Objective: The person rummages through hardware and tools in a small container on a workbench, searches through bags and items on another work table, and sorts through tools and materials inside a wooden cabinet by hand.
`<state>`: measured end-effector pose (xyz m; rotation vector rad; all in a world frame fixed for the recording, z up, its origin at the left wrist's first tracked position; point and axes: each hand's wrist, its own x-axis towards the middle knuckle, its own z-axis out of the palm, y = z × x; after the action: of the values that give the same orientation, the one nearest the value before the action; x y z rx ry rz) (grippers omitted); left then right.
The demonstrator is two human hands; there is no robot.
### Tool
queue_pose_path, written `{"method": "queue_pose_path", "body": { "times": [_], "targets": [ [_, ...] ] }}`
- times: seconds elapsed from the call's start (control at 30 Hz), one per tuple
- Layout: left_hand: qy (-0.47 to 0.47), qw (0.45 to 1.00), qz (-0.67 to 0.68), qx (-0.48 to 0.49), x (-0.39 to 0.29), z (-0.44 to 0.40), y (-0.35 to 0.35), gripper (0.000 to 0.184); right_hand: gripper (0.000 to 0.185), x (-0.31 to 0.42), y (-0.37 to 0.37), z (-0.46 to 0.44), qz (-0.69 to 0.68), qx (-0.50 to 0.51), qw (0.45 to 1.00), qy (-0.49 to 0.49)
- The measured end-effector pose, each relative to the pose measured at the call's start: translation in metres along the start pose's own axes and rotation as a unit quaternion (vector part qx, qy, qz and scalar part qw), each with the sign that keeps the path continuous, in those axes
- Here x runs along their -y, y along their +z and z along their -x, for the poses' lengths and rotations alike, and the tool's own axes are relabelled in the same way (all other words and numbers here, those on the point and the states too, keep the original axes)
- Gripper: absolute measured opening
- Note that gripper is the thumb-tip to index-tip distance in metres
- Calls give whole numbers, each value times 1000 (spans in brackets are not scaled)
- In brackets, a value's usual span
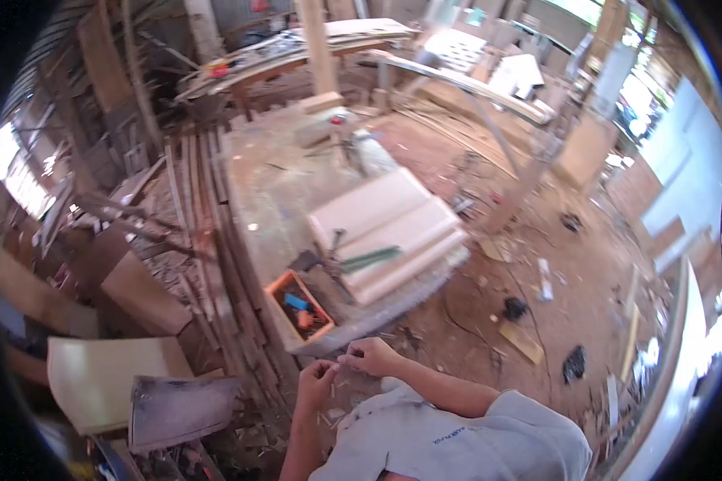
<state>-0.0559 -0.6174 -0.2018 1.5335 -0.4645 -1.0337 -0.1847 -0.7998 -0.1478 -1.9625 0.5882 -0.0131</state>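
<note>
Orange is the open box (318,331) at the near left corner of the surface (257,200), and the two hands are just beyond this corner, on the person's side. The left hand (319,374) and the right hand (371,357) are brought close together, with the fingers bent inward and the tips nearly or fully meeting. Whether a small thing is pinched between them, I cannot tell. The box is rectangular, its inside dark, and in it lie a blue piece (297,302) and a smaller orange piece (304,320), among other things too small to name. Toward the near right corner of the surface lies a pale wooden panel (401,215), flat, with long lines running across it. Green strips (369,259) rest on its left part, and a dark tool (336,240) is just beside them.
</note>
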Motion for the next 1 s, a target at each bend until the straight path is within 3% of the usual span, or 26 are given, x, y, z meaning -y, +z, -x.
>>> {"method": "queue_pose_path", "body": {
  "times": [0.1,0.37,0.47,0.57,0.6,0.67,0.83,1.0],
  "targets": [
    [-9,995,-63,74,-20,11,30,20,29,-11,-21,55,-65,5,996,64],
    [18,960,-156,234,-32,-9,131,25,21,-76,-67,138,-97,-55,991,77],
    [24,949,-171,265,-41,-22,174,24,21,-84,-103,158,-124,-94,984,89],
    [-3,945,-190,267,-52,-36,228,23,20,-132,-136,169,-32,-172,984,26],
    [7,940,-204,272,-48,-44,247,23,19,-145,-150,175,-52,-171,983,49],
    [30,933,-228,276,-41,-66,295,23,17,-171,-193,188,-84,-161,979,91],
    [24,909,-293,295,-48,-130,449,23,13,-278,-307,214,-137,-194,970,53],
    [28,884,-320,340,-76,-188,599,30,14,-324,-446,246,-228,-214,942,124]
  ]
}}
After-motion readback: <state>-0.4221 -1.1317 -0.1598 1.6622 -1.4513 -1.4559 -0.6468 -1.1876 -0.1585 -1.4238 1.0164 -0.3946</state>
